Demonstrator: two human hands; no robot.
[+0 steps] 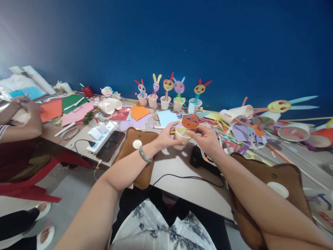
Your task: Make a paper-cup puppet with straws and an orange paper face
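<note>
My left hand (166, 138) is wrapped round a white paper cup (180, 145), held just above the grey table in front of me. An orange paper disc (190, 121) with a drawn face stands over the cup's rim, its pale stem reaching down inside. The fingers of my right hand (208, 139) are closed at the lower edge of this disc, beside the rim; exactly what they pinch is partly hidden. Under my right wrist lies a black corded tool (197, 158), apparently a hot glue gun.
Several cups with paper-faced figures (179, 86) line the blue wall. Coloured strips (215, 126) and tipped cups lie right. Brown cushions (142, 166) flank my hands. A power strip (102, 137) and phone (110, 146) lie left. Another person's hands (28, 107) work far left.
</note>
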